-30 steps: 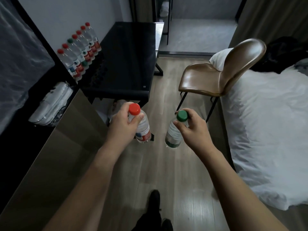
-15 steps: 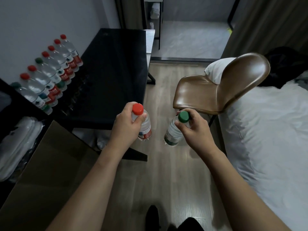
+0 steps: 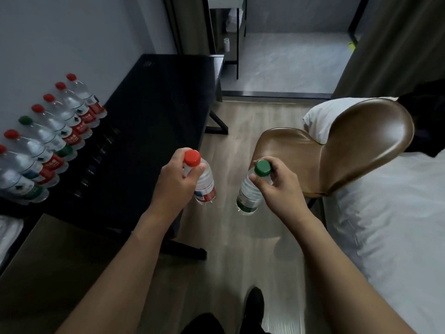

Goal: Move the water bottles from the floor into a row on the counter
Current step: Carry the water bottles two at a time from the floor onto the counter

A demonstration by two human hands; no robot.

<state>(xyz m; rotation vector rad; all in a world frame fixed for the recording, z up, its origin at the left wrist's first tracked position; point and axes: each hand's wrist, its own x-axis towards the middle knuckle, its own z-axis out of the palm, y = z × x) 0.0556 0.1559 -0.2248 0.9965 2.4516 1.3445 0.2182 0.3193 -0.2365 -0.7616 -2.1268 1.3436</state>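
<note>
Plastic row on the worktop: at far left we see the bottle row (image 3: 51, 138) standing along the wall on the black worktop (image 3: 154, 121), mostly red caps with a green one among them; over the last second it has slid lower and nearer in our view, and one more bottle shows at its near end, so we judge we have walked closer to it
Left hand: our left hand (image 3: 175, 183) hangs over the worktop's outer edge, its fingers (image 3: 201, 168) curled round the neck of the red-capped bottle (image 3: 204, 183) just under the cap; the hold is the same as a second ago
Red-capped bottle: in the air, roughly upright with its base swung a little away from us, not touching the worktop
Green-capped bottle: the green-capped bottle (image 3: 249, 191) is also carried, over the wooden floor (image 3: 240, 131), tilted with its base toward the left, just beside the red one but apart from it
Right hand: our right hand (image 3: 277, 186) pinches this bottle at the neck, fingers (image 3: 256, 180) wrapped below the green cap
Chair and bed: the brown chair (image 3: 349, 145) and the white bed (image 3: 397, 213) stand at right, larger in view than before
Meaning for the task: both bottles are off the floor and in transit; we judge the next step is to turn left and stand them at an end of the row
</note>
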